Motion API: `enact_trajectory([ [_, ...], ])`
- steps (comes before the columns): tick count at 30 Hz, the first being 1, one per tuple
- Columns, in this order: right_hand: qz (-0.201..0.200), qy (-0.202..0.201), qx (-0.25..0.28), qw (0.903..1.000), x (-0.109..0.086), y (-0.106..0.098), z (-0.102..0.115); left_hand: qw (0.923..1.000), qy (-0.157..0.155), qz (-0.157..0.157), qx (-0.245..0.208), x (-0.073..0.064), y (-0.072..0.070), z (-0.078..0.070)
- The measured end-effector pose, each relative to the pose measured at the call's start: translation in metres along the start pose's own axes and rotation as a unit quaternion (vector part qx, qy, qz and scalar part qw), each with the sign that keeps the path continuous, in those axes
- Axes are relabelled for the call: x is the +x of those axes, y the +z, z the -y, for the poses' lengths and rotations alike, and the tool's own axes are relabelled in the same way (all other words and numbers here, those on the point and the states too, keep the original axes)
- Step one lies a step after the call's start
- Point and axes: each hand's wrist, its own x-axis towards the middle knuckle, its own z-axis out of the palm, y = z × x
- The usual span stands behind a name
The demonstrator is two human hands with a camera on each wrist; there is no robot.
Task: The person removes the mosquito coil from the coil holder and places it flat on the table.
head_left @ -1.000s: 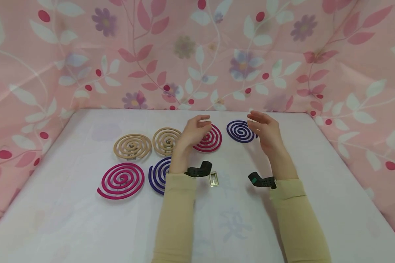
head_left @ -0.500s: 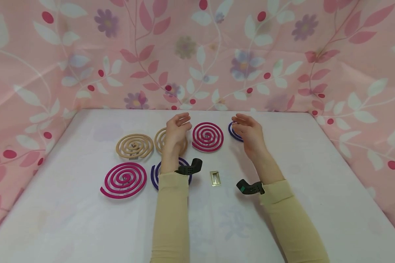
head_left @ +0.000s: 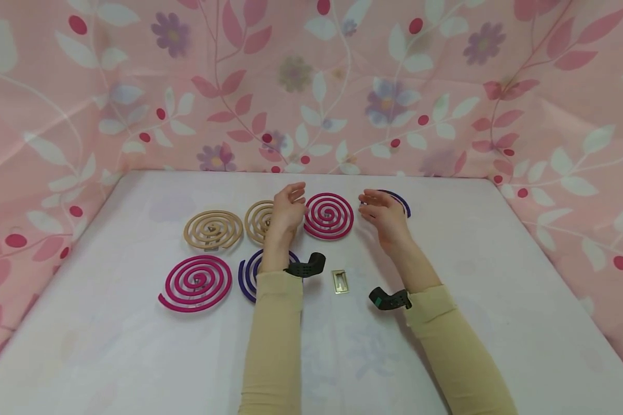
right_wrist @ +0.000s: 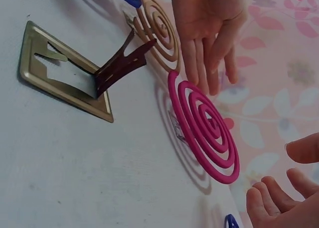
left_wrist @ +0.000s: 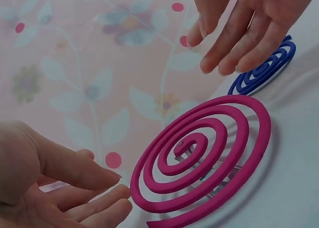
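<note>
Both hands are held over the table on either side of a pink mosquito coil (head_left: 329,215), which sits raised on a small metal stand. My left hand (head_left: 286,212) is at the coil's left edge with its fingers loosely bent and nothing in them. To the right, my right hand (head_left: 385,216) hovers, fingers relaxed, overlapping a blue mosquito coil (head_left: 402,202) in the head view. The left wrist view shows the pink coil (left_wrist: 199,158) between the two hands, the left fingertips right beside its rim. In the right wrist view, the pink coil (right_wrist: 207,125) stands tilted near both hands.
Two tan coils (head_left: 213,229) lie at the left, with another pink coil (head_left: 196,283) in front of them. A second blue coil (head_left: 248,276) is partly hidden under the left forearm. One folded metal stand (head_left: 340,281) lies between the forearms. Floral cloth (head_left: 311,86) backs the table.
Both hands have shifted left overall, the left one drifting slightly back right lately. The back pink coil came into fuller view, while the right hand came over the back blue coil. The coils stayed put.
</note>
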Motion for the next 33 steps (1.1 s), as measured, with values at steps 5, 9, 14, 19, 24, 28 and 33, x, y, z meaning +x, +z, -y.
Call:
enact_trajectory([
  [5,0.006,-0.002,0.001,1.0,0.001,-0.004,0.001,0.9999,-0.006,0.005,0.012,0.0,0.001,0.002],
  [9,0.013,0.008,0.002,0.9999,0.002,-0.005,-0.002,0.9994,-0.022,0.009,0.025,0.001,0.001,0.002],
  [14,0.039,0.036,-0.029,0.9982,0.004,-0.001,-0.012,0.9982,-0.033,0.017,0.046,0.001,0.002,0.002],
  [19,0.051,0.049,-0.05,0.9963,0.006,0.0,-0.018,0.9967,-0.032,0.025,0.071,0.0,0.002,0.003],
  [24,0.059,0.059,-0.046,0.9954,0.008,0.0,-0.022,0.996,-0.034,0.024,0.08,-0.001,0.003,0.005],
  [28,0.061,0.064,-0.037,0.9954,0.008,0.001,-0.023,0.9964,-0.031,0.025,0.075,-0.001,0.003,0.006],
  [33,0.062,0.066,-0.04,0.9951,0.009,0.002,-0.023,0.9951,-0.034,0.031,0.088,-0.001,0.003,0.006],
])
